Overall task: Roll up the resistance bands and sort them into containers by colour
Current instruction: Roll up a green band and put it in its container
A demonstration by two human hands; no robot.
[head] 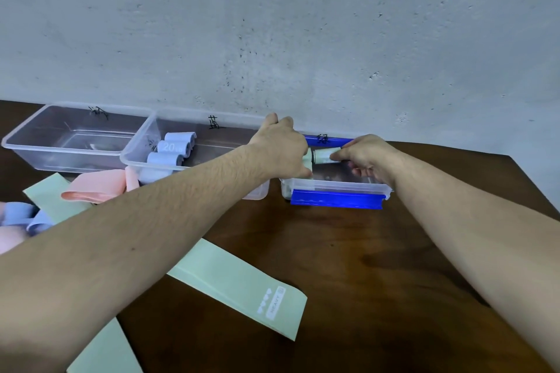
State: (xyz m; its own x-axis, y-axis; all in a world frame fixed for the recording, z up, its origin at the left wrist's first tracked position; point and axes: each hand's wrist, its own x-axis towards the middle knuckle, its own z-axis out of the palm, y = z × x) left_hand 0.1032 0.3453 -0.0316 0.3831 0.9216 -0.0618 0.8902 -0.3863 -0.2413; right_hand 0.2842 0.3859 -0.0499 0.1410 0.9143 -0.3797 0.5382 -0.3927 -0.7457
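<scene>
Both my hands hold a rolled green band (323,156) over the right clear container with blue clips (336,199). My left hand (281,145) grips the roll's left end, and my right hand (365,156) pinches its right end. The middle clear container (133,157) holds three rolled blue bands (174,148). The left clear container (60,157) looks empty. A flat green band (239,285) lies on the table in front of me. A pink band (97,188) and loose blue bands (27,216) lie at the left.
Brown wooden table (378,266) against a grey concrete wall (272,24). More green bands lie at the left (50,197) and bottom left (106,351). The table's right edge runs diagonally at the far right.
</scene>
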